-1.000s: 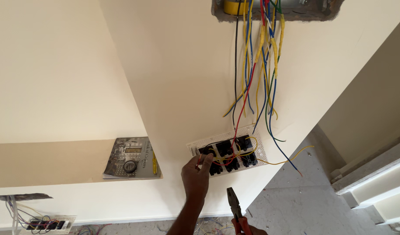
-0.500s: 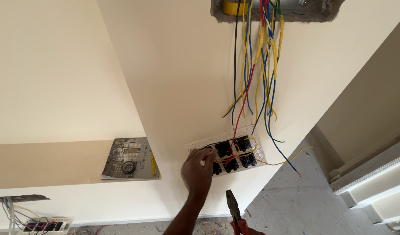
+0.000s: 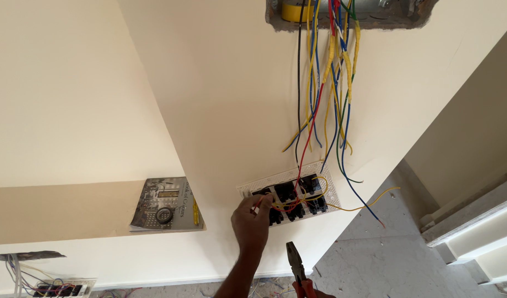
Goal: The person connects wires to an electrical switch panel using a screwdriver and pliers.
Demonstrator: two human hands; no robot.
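Two hands, left hand [image 3: 252, 221] pinching red wire [image 3: 304, 144] at switch plate [image 3: 289, 192], right hand's grip unclear, pliers [image 3: 296, 265] upright.

A matt, smooth painted wall [image 3: 220, 99] is seen. A white plastic switch plate [image 3: 289, 193] with a dotted rim is touched. Wires [image 3: 331, 83] are coated in shiny plastic. Pliers [image 3: 297, 267] are dull metal.

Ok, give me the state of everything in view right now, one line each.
Left hand: fingers pinching a wire at the switch plate.
Switch plate: loose, back side out, hanging on wires.
Wall box: open, coloured wires trailing out.
Pliers: jaws shut, red handles at the bottom edge.
Right hand: not visible.
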